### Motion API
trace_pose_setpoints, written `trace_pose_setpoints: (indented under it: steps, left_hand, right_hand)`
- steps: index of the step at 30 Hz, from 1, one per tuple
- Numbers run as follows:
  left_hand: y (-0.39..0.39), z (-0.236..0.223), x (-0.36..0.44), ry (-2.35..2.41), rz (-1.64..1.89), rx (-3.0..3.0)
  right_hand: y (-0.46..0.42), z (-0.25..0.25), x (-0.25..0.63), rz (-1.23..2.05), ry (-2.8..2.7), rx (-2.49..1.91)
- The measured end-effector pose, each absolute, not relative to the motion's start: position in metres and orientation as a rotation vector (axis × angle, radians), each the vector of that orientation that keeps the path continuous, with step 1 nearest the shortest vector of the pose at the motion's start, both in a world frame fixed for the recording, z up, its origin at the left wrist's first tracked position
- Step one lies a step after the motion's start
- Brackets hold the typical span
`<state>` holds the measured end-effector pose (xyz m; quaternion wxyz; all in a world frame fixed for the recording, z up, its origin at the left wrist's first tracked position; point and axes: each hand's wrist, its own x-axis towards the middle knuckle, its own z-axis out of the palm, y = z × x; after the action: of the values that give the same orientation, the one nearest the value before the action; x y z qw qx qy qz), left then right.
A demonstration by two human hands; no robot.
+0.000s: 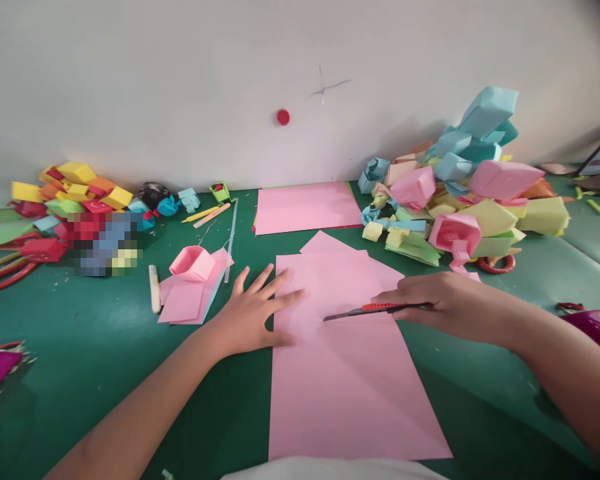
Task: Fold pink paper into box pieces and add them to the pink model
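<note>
A large pink sheet of paper [345, 393] lies flat in front of me, with another pink sheet [325, 243] showing from under its far end. Spread wide, my left hand [255, 313] rests across the sheet's left edge, fingertips and thumb on the paper. My right hand [430, 297] grips a red and black utility knife [375, 309] over the right side of the sheet. Its thin dark blade points left, the tip at or just above the paper; I cannot tell whether it touches. Beside my left hand sit an open pink folded-paper box [193, 263] and small pink pieces [183, 300].
Folded-paper blocks are heaped at left [75, 190] and right [460, 187]. A stack of pink paper [307, 207] lies by the wall. Red-handled scissors [10, 273] are at far left, a clear ruler [231, 240] and pencils [200, 215] nearer the middle, all on the green table [110, 353].
</note>
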<state>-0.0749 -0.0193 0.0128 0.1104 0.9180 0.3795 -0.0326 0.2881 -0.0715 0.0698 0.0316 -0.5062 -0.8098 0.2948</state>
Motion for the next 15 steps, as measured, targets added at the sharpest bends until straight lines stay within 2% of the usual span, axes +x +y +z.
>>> trace_pose_setpoints:
  steps: [15]
  left_hand:
    - [-0.0183,0.0139,-0.0752,1.114,-0.114,2.700]
  right_hand:
    - [-0.0676,0.0770,0.2976,0.891,-2.547,-1.561]
